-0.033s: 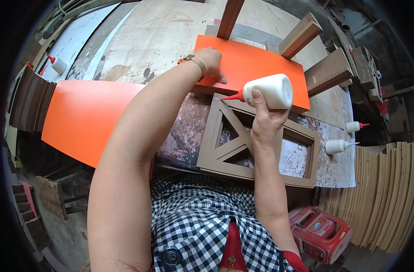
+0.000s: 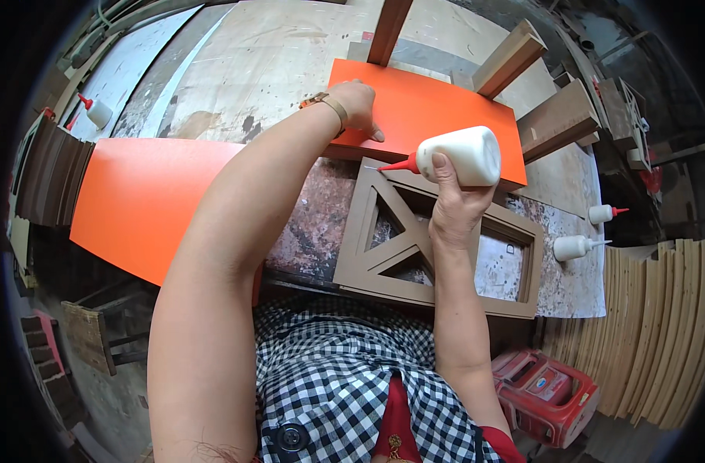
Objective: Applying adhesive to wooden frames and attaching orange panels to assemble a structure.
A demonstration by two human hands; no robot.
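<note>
In my right hand [image 2: 456, 204] is a white glue bottle [image 2: 466, 154] with a red nozzle, tilted on its side, thumb against the bottle. Its tip meets or hovers just over the far left corner of a brown wooden frame [image 2: 391, 287] with crossed bars. Beyond the frame lies an orange panel [image 2: 437, 108]. My left hand [image 2: 358, 106], with a watch at the wrist, rests on this panel's left end, thumb spread away from the fingers, which are partly hidden. Another orange panel [image 2: 148, 193] lies under my left forearm, partly covered by it.
Wooden posts [image 2: 510, 62] stand at the far right of the panel. White bottles [image 2: 572, 248] sit at the table's right edge; another bottle [image 2: 98, 113] is far left. Stacked boards [image 2: 653, 332] and a red plastic stool [image 2: 549, 393] are at right, brown stacked pieces [image 2: 55, 174] at left.
The glue bottle and my right hand have shifted very slightly to the right, the tip sliding a little along the frame's corner. My left hand has barely moved.
</note>
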